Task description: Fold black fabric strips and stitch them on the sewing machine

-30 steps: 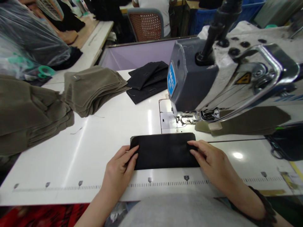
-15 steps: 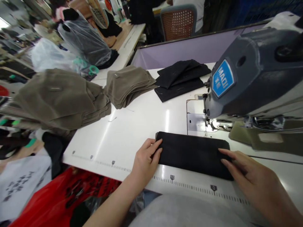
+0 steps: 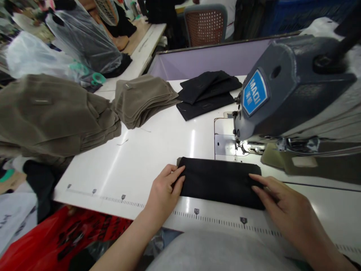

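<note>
A black fabric piece [image 3: 218, 180] lies flat on the white sewing table, just in front of the machine's needle plate. My left hand [image 3: 166, 188] pinches its left edge between thumb and fingers. At the right end, my right hand [image 3: 282, 203] grips the same piece with thumb and index finger. The grey sewing machine [image 3: 284, 82] stands beyond it to the right, its presser foot [image 3: 239, 146] above the plate. An olive fabric piece [image 3: 275, 156] lies beside the foot.
Black fabric pieces [image 3: 208, 92] lie behind, next to a taupe stack [image 3: 143, 98]. A larger taupe stack [image 3: 53, 113] sits at the left edge. Further back are plastic bags [image 3: 87, 37] and a chair [image 3: 205, 26]. A red bag [image 3: 56, 237] hangs below the table's front edge.
The whole view has shifted, so the table and machine appear further left. Both hands keep their hold on the black piece, which lies in nearly the same place on the table.
</note>
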